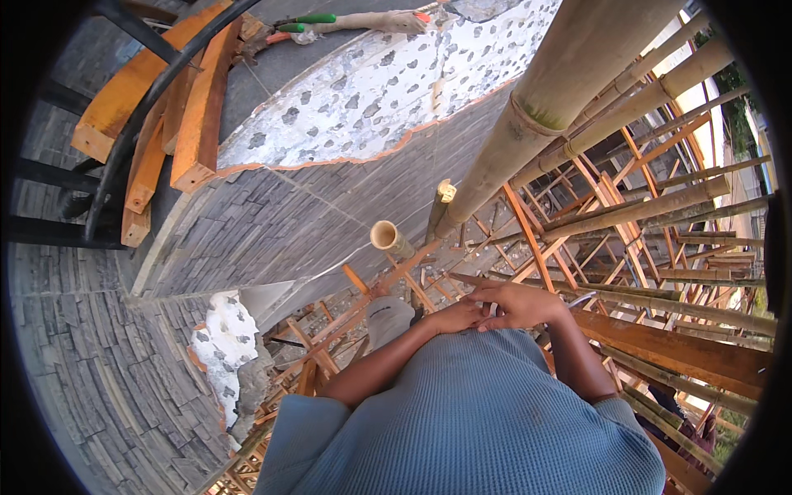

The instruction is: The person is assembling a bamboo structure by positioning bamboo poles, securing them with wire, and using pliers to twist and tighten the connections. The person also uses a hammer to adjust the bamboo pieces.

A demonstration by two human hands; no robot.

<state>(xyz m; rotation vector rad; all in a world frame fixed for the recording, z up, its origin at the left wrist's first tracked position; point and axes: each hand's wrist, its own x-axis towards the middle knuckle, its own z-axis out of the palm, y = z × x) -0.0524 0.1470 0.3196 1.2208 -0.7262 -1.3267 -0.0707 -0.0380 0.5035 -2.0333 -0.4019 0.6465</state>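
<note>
My left hand (459, 315) and my right hand (521, 305) meet in front of my waist, over my blue shirt (478, 396). The fingertips touch and partly overlap. On the right hand a finger stretches out toward the left; other fingers bend toward the left hand. Some left fingertips are hidden beneath the right hand. No object shows in either hand. Just beyond them are a cut, hollow bamboo end (386, 235) and a thick upright bamboo pole (503, 157).
Dark stone cladding (297, 206) has a stripped white patch (355, 103). Orange-brown timbers (202, 107) lean by a black metal railing (124, 157). A green-handled tool (316, 18) lies on the ledge. Bamboo and timber scaffolding (610, 223) drops away at right, with a wide plank (668, 342).
</note>
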